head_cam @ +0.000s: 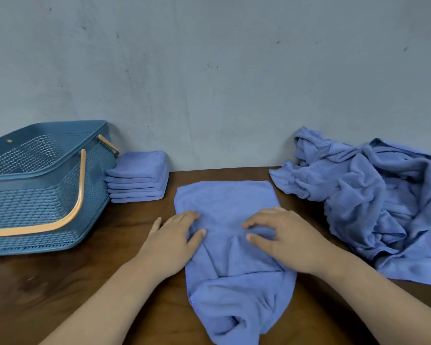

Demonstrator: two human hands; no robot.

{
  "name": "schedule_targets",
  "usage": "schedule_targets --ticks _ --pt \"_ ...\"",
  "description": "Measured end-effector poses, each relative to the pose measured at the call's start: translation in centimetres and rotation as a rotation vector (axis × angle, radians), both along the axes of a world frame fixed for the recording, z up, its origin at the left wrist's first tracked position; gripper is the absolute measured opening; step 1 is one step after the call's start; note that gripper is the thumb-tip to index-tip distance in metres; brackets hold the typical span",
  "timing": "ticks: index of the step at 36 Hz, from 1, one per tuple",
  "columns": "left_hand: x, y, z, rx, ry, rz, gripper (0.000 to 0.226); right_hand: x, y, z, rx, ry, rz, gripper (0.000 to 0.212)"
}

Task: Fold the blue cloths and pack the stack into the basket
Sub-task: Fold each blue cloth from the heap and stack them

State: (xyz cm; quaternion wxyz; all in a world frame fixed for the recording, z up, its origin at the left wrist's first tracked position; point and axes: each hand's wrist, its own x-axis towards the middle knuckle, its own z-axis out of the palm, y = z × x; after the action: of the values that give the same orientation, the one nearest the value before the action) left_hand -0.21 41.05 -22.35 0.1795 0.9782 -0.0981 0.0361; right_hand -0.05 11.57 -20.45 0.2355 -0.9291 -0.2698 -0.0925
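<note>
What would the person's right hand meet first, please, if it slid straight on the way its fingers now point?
Probably the left hand, whose fingertips lie just across the flat blue cloth.
</note>
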Motion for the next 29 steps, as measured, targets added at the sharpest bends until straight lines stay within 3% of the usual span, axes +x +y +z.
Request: schedule_targets --ticks 3,7,8,11,15,20,23,26,29 --pt "0.4 0.7 -0.1 -0.068 -0.071 -0.022 0.046 -1.9 -0.5 -1.0 -0.127 0.020 -0.045 0.040" --pt "-0.7 -0.2 1.1 -0.250 -0.143 -0.193 0.018 -3.0 -0.7 -1.3 -0.038 -0.019 -0.064 0.029" --pt "-1.3 -0.9 1.7 -0.308 -0.100 -0.244 0.016 -3.2 -0.6 -1.2 0.001 -0.057 -0.073 0.026" --pt "-3.6 -2.6 4.0 -0.384 0.109 -0.387 0.037 -4.3 -0.4 -0.6 0.207 -0.113 -0.104 0.017" --pt "-5.8 -3.3 5.8 -0.285 0.304 -0.500 0.034 -5.8 -0.9 -0.2 0.405 -0.104 -0.138 0.020" --pt "-6.2 -3.9 5.8 -0.209 0.277 -0.497 0.023 -5.5 -1.9 -1.5 0.174 0.029 -0.106 0.048" --pt "-6.2 -4.0 5.6 -0.250 0.335 -0.473 0.029 -5.0 -2.0 -2.2 0.049 0.055 -0.085 0.043" --pt "-5.9 -3.6 5.9 -0.342 0.420 -0.492 0.023 -4.9 -1.7 -2.1 0.047 0.046 -0.103 0.037" --pt "-5.5 -2.3 6.9 -0.500 0.457 -0.547 0.022 -5.1 -1.7 -1.4 0.206 0.022 -0.121 0.031"
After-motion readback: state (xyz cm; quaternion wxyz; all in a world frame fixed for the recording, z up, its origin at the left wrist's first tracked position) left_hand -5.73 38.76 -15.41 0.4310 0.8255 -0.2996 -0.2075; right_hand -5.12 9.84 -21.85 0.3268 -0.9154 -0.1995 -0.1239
